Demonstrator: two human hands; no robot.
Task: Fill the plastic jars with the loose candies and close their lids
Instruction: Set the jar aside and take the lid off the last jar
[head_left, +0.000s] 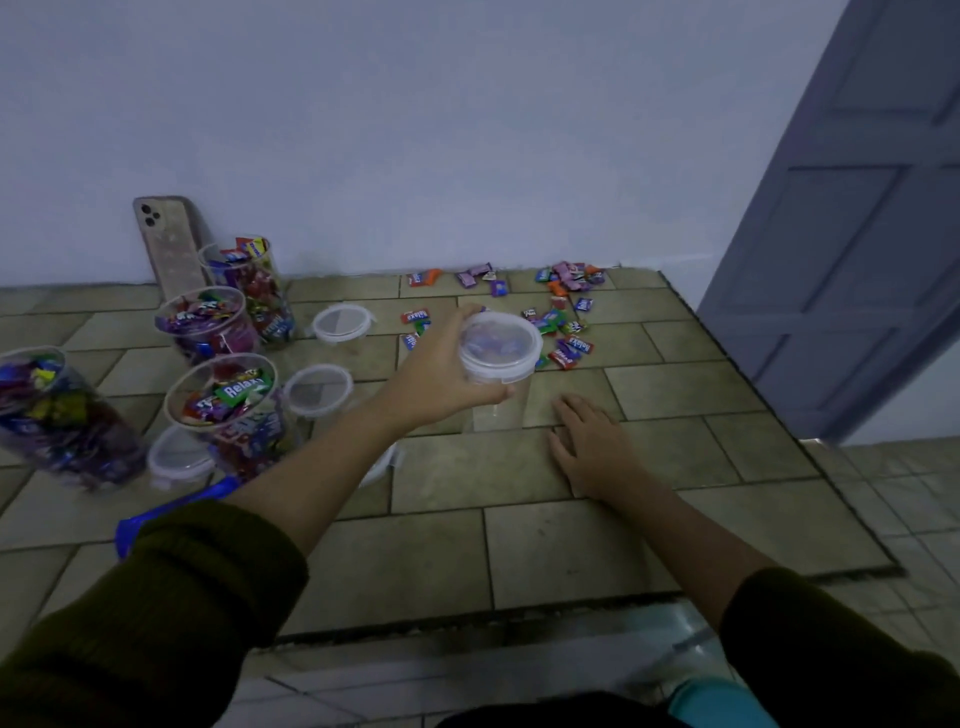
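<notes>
From the head camera, the left hand (441, 374) is curled around the top of a clear jar (496, 413), which stands on the floor (519, 545) in the middle. This jar has a lid (500, 345) on it and looks empty. The purple seen through the lid may be candy inside or behind it; I cannot tell. The right hand (592, 447) holds nothing and lies flat on the floor just beside the jar, fingers out straight. On the left stand four full jars (228, 405), packed with candy up to the top, so the filling is mostly done. None of them has a lid on yet. Their loose lids (343, 322) lie on the floor next to them (one more may be hiding under the left arm). Past the clear jar, near the wall (467, 130), many candies (566, 322) are scattered on the floor. So I think what is left is to open this last jar, put those candies in it, and then close the lids on all five jars. A phone (166, 239) leans on the wall behind the full jars.
</notes>
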